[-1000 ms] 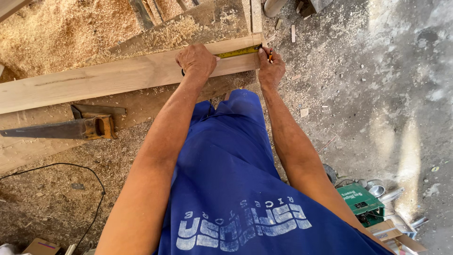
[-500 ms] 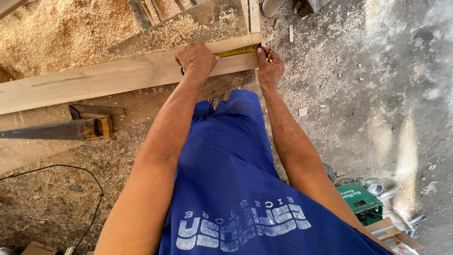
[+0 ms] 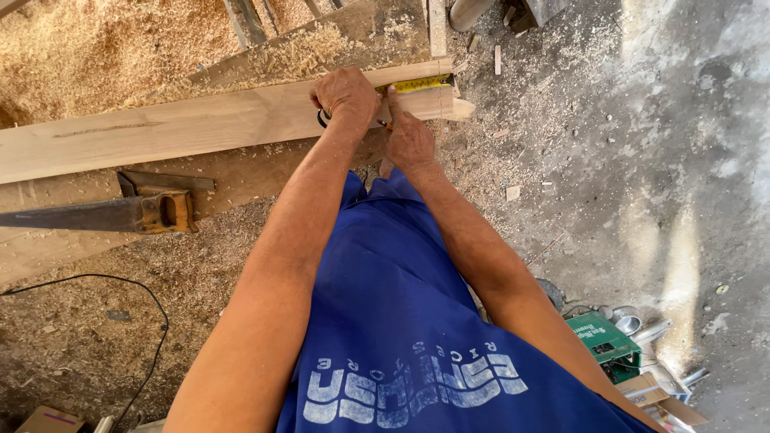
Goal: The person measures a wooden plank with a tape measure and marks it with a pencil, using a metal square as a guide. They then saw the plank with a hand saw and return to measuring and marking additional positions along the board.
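Head view: left hand point(image 3: 346, 98) pins tape point(image 3: 421, 82) at plank point(image 3: 200, 124) end; right hand point(image 3: 407, 140) grips pencil.

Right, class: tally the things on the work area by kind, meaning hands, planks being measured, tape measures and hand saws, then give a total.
Hands: 2, the left hand and the right hand
Planks being measured: 1, the long pale plank
Tape measures: 1, the yellow tape measure
Hand saws: 1, the hand saw
Total: 5

A handsaw point(image 3: 112, 213) with a wooden handle is laid flat amid sawdust. A black cable point(image 3: 120, 321) is trailed over the floor point(image 3: 642, 184). A green box point(image 3: 603, 343) is seen beside metal cans point(image 3: 628, 322).
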A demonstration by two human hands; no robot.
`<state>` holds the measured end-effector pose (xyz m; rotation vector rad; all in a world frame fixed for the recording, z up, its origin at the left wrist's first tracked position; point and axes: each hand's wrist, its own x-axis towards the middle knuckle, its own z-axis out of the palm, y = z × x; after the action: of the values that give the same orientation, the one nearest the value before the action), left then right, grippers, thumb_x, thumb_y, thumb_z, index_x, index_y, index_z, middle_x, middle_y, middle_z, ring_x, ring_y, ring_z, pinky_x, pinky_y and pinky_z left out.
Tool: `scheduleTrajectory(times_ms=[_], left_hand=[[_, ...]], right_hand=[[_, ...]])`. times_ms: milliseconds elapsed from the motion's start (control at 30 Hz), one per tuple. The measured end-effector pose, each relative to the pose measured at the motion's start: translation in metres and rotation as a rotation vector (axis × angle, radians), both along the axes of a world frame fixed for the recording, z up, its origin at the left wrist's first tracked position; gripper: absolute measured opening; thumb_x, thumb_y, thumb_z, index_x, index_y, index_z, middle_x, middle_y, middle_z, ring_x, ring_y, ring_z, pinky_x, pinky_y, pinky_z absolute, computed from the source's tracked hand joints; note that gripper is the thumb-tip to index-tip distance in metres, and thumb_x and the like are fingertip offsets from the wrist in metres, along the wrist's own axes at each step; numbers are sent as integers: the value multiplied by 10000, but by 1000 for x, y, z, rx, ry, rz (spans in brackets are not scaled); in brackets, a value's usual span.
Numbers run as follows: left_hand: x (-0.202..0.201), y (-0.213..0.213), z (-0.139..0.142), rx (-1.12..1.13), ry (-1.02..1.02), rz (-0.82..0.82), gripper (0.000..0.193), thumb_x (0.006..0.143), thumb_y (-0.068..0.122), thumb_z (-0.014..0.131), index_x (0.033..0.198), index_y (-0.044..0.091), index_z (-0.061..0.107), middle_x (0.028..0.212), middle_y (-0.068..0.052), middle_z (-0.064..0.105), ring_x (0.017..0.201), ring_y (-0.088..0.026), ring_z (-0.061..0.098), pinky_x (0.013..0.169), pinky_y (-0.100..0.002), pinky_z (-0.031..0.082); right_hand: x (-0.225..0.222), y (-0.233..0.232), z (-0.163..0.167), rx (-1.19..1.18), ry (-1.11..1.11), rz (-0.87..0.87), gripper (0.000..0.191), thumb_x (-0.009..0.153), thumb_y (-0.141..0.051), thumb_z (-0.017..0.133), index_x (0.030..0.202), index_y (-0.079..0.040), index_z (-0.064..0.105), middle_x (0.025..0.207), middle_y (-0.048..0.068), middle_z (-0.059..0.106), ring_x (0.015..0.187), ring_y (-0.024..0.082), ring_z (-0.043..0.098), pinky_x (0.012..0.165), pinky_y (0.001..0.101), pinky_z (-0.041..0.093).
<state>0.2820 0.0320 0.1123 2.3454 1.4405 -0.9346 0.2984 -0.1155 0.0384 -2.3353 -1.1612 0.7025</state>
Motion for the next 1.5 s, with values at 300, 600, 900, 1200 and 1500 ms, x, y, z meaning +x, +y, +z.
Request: scheduleTrajectory(times_ms=[300,600,900,1200,1500], left_hand=[[-10,8,-4,-116,-99,55,471,791,533,812,1013,121,767,944,-110,740,850,-316,690,628,-541,507],[-124,72,-22,-42,1,114,787,726,780,780,1061,68,758,971,-136,747,902,-320,715,752,-489,502],[-269,162,-38,-13,25,139,776,717,787,783,1060,91,755,946,-114,752,914,-318,708,800,-499,475],[-340,221,-42,-10,20,129,761,683,794,789,1028,118,755,873,-91,734,871,-278,703,769,-479,460],[-341,233,-34,15,111,122,766,671,796,786,1003,107,744,817,-92,713,742,-246,676,658,-452,463]], right_hand=[[5,9,-7,-265,-23,41,748,954,-187,522,1647,-179,243,909,270,714,816,436,707,744,542,558],[9,21,-12,-405,-60,-68,478,1112,-302,298,1369,-60,620,975,295,717,920,477,694,835,590,526],[20,26,1,-623,-81,-113,573,1112,-449,264,1183,-129,734,1011,261,707,956,383,706,900,518,550],[21,31,15,-672,-146,-163,481,1133,-486,362,1281,-224,738,1128,282,683,1060,438,662,960,513,511],[18,34,13,-721,-195,-181,467,1140,-455,395,1299,-166,724,1176,305,662,1102,459,633,969,514,494]])
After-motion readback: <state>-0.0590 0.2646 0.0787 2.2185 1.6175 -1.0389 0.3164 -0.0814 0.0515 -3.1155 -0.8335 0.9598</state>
